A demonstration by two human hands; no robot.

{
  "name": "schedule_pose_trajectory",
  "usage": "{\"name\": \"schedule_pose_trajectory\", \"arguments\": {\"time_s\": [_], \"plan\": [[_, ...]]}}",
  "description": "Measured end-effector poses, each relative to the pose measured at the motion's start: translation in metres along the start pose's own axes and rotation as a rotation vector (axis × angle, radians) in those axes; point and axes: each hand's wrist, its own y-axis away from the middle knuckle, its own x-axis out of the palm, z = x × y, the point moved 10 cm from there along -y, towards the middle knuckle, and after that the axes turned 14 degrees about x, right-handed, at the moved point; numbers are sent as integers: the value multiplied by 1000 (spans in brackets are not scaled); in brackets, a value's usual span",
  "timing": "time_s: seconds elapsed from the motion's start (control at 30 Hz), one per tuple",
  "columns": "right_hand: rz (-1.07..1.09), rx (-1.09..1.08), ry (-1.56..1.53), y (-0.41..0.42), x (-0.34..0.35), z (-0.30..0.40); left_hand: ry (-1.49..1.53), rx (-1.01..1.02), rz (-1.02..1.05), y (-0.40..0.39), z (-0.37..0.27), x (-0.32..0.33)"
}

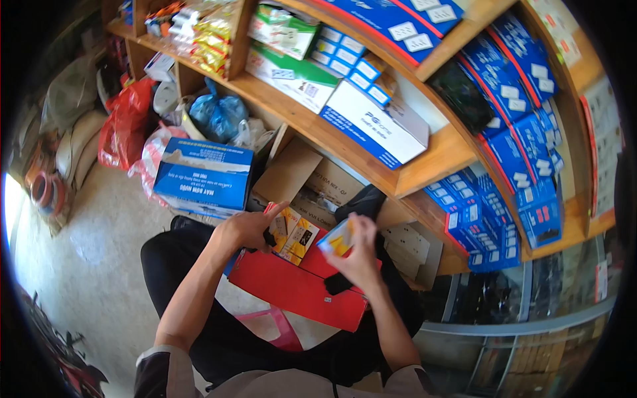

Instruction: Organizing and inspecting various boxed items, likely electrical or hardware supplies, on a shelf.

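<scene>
My right hand (pixel 357 251) grips a small yellow and blue box (pixel 338 240) above a red cardboard box (pixel 298 288) that lies across my lap. At the left edge of the red box, my left hand (pixel 247 230) is bent around something dark and red, mostly hidden by the fingers; whether it grips this is unclear. Beside the left fingers, small yellow and white printed boxes (pixel 293 236) lie side by side on the red box. A black object (pixel 338 284) rests on the red surface under my right wrist.
A blue carton (pixel 204 174) stands ahead on the left. Open brown cartons (pixel 331 184) sit under wooden shelves (pixel 433 166) holding blue, white and green boxes. Red (pixel 124 122) and blue plastic bags (pixel 217 114) lie at the upper left. A glass case (pixel 497 293) is at the right.
</scene>
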Motion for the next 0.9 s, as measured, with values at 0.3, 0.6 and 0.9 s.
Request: {"name": "schedule_pose_trajectory", "arguments": {"time_s": [0.3, 0.6, 0.9], "plan": [[-472, -550, 194, -182, -138, 102, -27, 25, 10, -4, 4, -2], [-271, -369, 317, -301, -126, 79, -78, 37, -32, -3, 7, 3], [-163, -237, 190, -347, -125, 47, 1, 25, 31, -11, 18, 6]]}}
